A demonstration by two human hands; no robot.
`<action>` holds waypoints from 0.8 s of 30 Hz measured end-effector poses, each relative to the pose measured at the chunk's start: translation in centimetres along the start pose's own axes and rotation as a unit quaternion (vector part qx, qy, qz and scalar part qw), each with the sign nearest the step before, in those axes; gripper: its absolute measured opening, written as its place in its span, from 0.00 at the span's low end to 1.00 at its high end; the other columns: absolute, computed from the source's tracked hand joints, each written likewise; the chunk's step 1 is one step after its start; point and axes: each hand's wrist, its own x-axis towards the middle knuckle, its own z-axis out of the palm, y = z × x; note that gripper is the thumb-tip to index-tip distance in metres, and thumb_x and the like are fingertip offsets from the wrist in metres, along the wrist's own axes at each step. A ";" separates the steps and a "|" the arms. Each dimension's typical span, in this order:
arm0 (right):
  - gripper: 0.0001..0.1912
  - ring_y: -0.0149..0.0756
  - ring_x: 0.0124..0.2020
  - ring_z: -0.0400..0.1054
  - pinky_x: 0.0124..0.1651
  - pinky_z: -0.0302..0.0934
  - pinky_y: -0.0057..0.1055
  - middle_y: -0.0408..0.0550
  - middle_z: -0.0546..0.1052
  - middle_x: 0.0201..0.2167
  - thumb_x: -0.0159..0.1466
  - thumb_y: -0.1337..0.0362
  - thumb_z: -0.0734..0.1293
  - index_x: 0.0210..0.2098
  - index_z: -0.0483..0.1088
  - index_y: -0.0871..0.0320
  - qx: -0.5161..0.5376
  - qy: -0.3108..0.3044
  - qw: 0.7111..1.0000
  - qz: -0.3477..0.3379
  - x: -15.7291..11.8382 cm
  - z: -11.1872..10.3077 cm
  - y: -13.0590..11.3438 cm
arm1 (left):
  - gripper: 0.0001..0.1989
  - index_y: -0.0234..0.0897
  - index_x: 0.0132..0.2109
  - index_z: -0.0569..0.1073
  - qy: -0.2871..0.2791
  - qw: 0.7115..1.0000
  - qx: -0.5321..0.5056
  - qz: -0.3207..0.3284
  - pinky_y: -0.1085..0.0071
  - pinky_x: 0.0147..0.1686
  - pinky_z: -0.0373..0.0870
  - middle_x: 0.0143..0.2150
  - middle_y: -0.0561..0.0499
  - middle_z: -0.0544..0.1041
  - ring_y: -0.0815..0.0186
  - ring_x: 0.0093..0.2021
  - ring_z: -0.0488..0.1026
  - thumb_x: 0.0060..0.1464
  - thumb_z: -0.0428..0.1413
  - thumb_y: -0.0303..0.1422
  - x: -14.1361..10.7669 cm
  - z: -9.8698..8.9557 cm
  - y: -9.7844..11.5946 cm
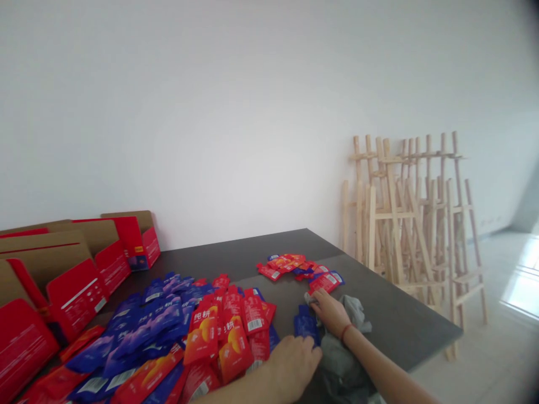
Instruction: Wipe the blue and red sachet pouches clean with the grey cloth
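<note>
Head view: our left hand (292, 367) curves over the right edge of the heaped red sachets (202, 334), and we cannot tell if it holds anything. Our right hand (330, 313) is closed on a grey cloth (343, 356), just beside a blue sachet (306, 325). A smaller pile of red sachets (286, 266) lies toward the far edge of the bench (391, 320). We judge that dragging the bunched cloth could sweep sachets along, perhaps off the near edge.

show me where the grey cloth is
In the head view, the grey cloth lies bunched under the right hand, just right of a blue sachet.
</note>
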 end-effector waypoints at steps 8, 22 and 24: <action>0.12 0.46 0.47 0.74 0.50 0.66 0.38 0.55 0.76 0.46 0.67 0.65 0.59 0.43 0.72 0.57 0.044 0.057 0.997 -0.005 -0.8 0.8 1.6 | 0.26 0.38 0.56 0.72 -0.115 0.987 0.042 0.102 0.63 0.31 0.75 0.59 0.37 0.69 0.52 0.41 0.78 0.51 0.66 0.39 3.7 -3.5 -1.8; 0.10 0.47 0.47 0.72 0.51 0.65 0.41 0.53 0.75 0.43 0.66 0.63 0.59 0.40 0.71 0.56 0.137 0.042 0.989 -0.034 -1.2 0.0 2.2 | 0.13 0.38 0.47 0.69 0.085 0.963 -0.225 -0.126 0.74 0.39 0.69 0.49 0.50 0.75 0.66 0.42 0.75 0.55 0.57 0.23 -1.2 1.0 -0.8; 0.10 0.46 0.47 0.72 0.51 0.65 0.40 0.53 0.75 0.43 0.65 0.65 0.60 0.40 0.72 0.56 0.123 0.002 0.991 -0.044 -1.9 -1.4 1.7 | 0.12 0.38 0.48 0.71 0.093 0.976 -0.177 -0.084 0.71 0.41 0.70 0.49 0.49 0.76 0.63 0.44 0.75 0.57 0.59 0.26 -1.6 3.0 -0.5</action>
